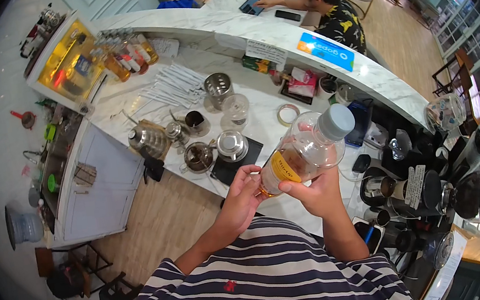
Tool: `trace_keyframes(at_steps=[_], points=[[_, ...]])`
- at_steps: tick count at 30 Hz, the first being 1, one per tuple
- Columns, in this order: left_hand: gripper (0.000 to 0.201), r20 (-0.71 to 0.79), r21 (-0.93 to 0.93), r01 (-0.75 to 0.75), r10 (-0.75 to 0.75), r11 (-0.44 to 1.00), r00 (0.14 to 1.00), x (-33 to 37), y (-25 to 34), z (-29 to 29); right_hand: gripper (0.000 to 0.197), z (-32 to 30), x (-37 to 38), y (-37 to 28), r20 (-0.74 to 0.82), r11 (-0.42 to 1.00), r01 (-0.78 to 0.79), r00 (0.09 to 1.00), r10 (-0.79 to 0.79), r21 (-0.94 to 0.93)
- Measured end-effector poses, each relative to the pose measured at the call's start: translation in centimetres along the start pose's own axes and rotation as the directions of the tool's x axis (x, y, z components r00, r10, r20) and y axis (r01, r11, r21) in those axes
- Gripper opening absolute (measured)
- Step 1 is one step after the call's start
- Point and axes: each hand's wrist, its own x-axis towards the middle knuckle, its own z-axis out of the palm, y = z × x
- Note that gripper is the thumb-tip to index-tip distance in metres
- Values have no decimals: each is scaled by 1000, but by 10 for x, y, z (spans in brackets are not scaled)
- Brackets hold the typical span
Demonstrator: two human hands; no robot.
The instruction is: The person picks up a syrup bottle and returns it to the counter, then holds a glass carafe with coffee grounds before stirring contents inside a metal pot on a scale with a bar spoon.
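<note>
A clear plastic bottle [309, 141] with a grey screw cap and a yellow label is held up close in front of me, tilted with its cap away to the right. A little amber liquid shows near its base. My left hand [244, 196] grips the base end with its fingertips. My right hand [316, 193] is wrapped round the label side, thumb against the bottle. Beyond the bottle on the marble counter [265, 108] stand a glass server [198, 157] with dark contents and a lidded metal pot [231, 145] on a black scale [255, 151].
A gooseneck kettle [149, 140], a perforated metal cup [219, 89] and wrapped straws [175, 86] lie farther left. Filled bottles [126, 53] crowd the back corner. Coffee grinders [430, 186] fill the right side. A person [334, 12] sits behind the raised ledge [273, 26].
</note>
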Motion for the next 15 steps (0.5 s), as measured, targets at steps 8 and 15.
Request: trace_keyframes(at_steps=[8,15], points=[[25,-116,-65,-120,112,991,987,-47,32,-36,105,67,16,0,160,998,65,985,-64,4],[25,-124,-76,-200,190,977,974,-93,76,-91,109,150,25,3,273,994,101,958,-85,-44]])
